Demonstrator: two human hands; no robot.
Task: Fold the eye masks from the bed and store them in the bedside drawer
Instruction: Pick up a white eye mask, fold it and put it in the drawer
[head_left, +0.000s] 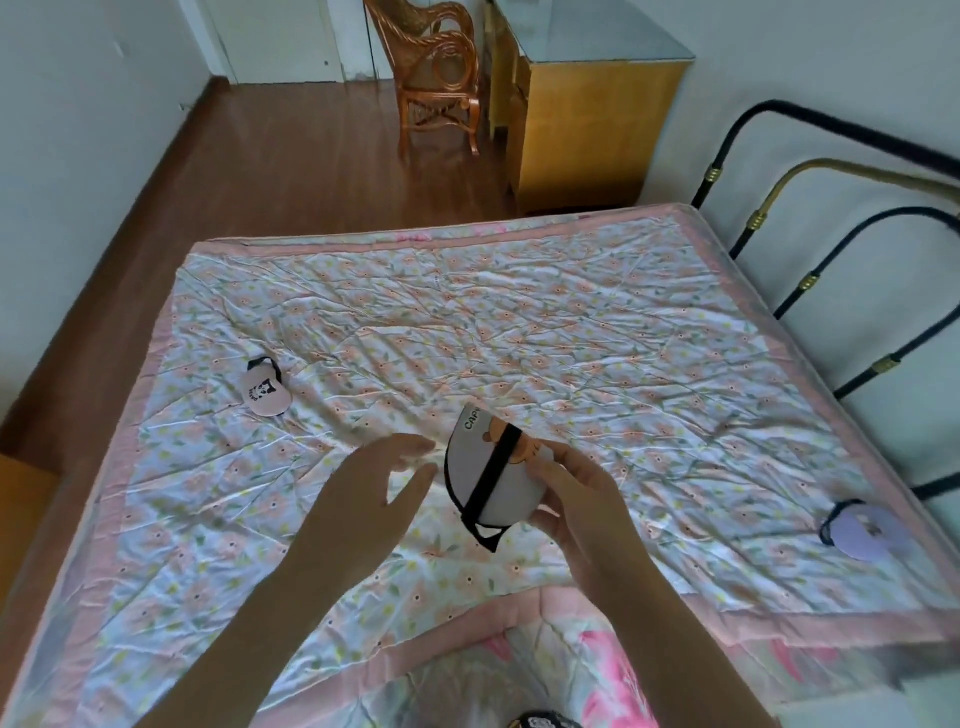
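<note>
My right hand (582, 499) grips a folded white eye mask (511, 488) with a bear print, its black strap wrapped across the front, held above the bed. Just left of it hovers my left hand (374, 488), fingers spread and holding nothing. A folded pink eye mask (266, 396) with a black strap lies on the quilt at the left. At the right edge of the quilt lies a lilac eye mask (867, 531) with a dark strap. The quilt (519, 332) is floral with a pink border.
A yellow wooden cabinet (592, 130) with a glass top stands beyond the bed by the wall, with a rattan chair (436, 73) to its left. The black and brass metal bed frame (810, 280) runs along the right side. Brown wood floor lies to the left.
</note>
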